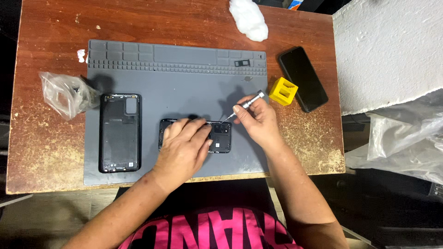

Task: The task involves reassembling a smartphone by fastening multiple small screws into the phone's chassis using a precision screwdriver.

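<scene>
1. Head view, work in hand: an opened black smartphone body (217, 136) lies flat near the middle of the grey silicone repair mat (184, 78), long side across the mat.
2. Left hand (184, 147): spread palm-down over the left part of the phone body, fingers flat, pressing it to the mat; it grips nothing.
3. Right hand (258, 117): fingers closed around a slim silver precision screwdriver (247, 103), tip angled down to the phone's upper edge near the camera end.
4. Progress, judged: the black plastic back cover (120, 133) already lies apart at the mat's left, inner side up, so the opening step looks done. Screw work on the body appears under way; how many screws remain I cannot tell, the hand hides most of it.
5. Surroundings: yellow cube-shaped tool (283, 91) just off the mat's right edge, dark flat phone screen (303, 78) beside it, crumpled clear plastic bag (64, 94) at left, white wad of cotton (249, 18) at the far edge of the brown wooden table (46, 37).
6. Room: bare mat above the phone and between phone and cover. The phone sits near the mat's front edge; the yellow tool stands close to the right hand.
</scene>
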